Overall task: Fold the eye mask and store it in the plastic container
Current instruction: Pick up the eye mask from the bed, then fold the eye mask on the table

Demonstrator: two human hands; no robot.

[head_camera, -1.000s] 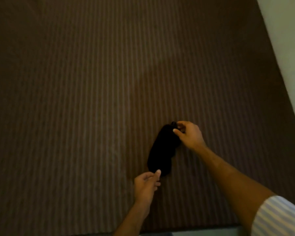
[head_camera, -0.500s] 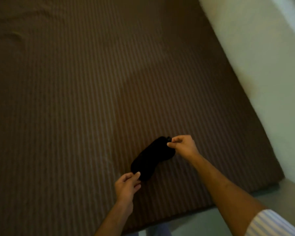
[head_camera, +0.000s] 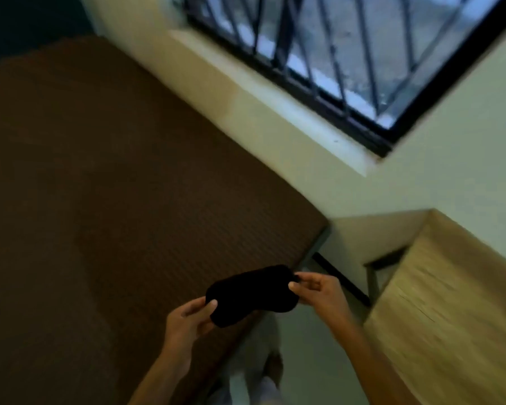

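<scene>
A black eye mask (head_camera: pixel 253 293) is stretched out between both my hands, held in the air over the near right corner of the bed. My left hand (head_camera: pixel 189 321) pinches its lower left end with thumb and fingers. My right hand (head_camera: pixel 319 292) pinches its upper right end. The mask looks unfolded and lies roughly flat. No plastic container is in view.
The brown striped bed (head_camera: pixel 114 200) fills the left side. A wooden table top (head_camera: pixel 450 311) is at the right. A cream wall with a barred window (head_camera: pixel 348 54) runs behind. Floor and my legs (head_camera: pixel 254 375) show between bed and table.
Both hands have lifted the mask off the bed and carried it right, past the bed's corner. My view has swung right and up, bringing the window and the wooden table into sight.
</scene>
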